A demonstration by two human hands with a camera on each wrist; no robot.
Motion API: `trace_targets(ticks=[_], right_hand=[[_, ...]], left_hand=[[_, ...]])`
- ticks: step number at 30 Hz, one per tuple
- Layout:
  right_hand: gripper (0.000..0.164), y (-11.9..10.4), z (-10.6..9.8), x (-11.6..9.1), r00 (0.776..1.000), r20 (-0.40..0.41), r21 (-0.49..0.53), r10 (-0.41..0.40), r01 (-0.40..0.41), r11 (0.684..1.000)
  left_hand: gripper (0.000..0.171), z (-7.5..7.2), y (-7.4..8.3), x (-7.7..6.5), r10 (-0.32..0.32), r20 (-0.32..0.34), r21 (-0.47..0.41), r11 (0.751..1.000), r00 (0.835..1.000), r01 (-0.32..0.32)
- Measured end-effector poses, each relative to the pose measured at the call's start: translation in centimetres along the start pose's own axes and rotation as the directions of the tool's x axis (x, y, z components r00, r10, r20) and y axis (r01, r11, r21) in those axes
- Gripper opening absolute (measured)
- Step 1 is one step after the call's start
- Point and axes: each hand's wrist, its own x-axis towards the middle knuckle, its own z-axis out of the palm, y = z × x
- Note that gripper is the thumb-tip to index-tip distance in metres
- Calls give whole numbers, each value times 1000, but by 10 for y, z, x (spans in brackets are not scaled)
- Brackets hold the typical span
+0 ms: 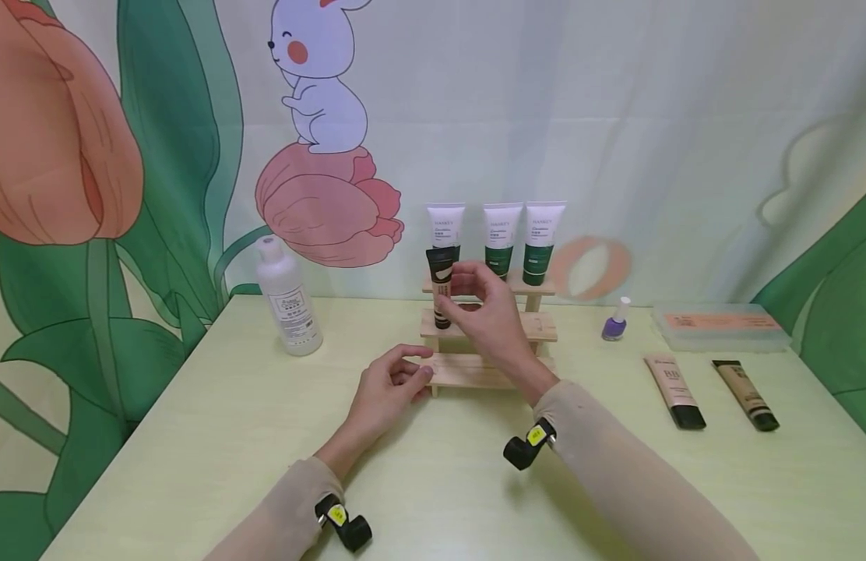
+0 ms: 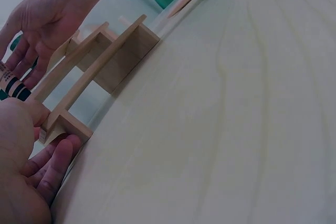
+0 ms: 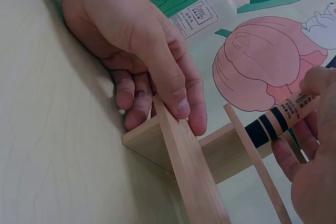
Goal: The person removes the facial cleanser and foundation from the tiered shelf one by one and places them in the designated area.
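Observation:
A three-step wooden display rack [image 1: 475, 375] stands mid-table. My left hand [image 1: 387, 388] grips the left end of its lowest step; in the left wrist view the thumb lies above the wood and the fingers [image 2: 55, 174] curl beneath. Between thumb and fingers, my right hand [image 1: 494, 315] holds a slim tan-and-black cosmetic tube [image 1: 443, 290] upright at the left of the middle step. In the right wrist view, the tube's black-banded end [image 3: 266, 128] is right at that step. Behind, several white-and-green tubes [image 1: 543, 243] stand on the top step, one partly hidden by the held tube.
To the left stands a white bottle [image 1: 289, 304]. On the right are a purple nail polish bottle [image 1: 615, 323], a flat clear plastic case [image 1: 720, 327], a pink BB cream tube [image 1: 674, 389] and another tan-and-black tube [image 1: 747, 396]. A printed curtain [image 1: 650, 140] hangs behind the table.

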Motion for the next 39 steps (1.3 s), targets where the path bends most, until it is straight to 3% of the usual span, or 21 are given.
trace_targets(ticks=[12, 20, 27, 39], right_hand=[[40, 1, 1, -1, 1000, 0, -15, 3, -3, 1000], [40, -8, -9, -4, 999, -30, -27, -35, 34, 999], [42, -15, -32, -11, 996, -67, -72, -62, 57, 996], [41, -24, -84, -15, 974, -176, -59, -144, 136, 989]], left_hand=[[27, 0, -1, 0, 1, -1, -8, 1000, 1000, -1], [27, 0, -1, 1, 10, -2, -14, 1000, 1000, -10], [28, 1, -2, 1, 10, 1, -14, 1000, 1000, -10], [27, 2, 0, 0, -6, -9, -7, 1000, 1000, 5]])
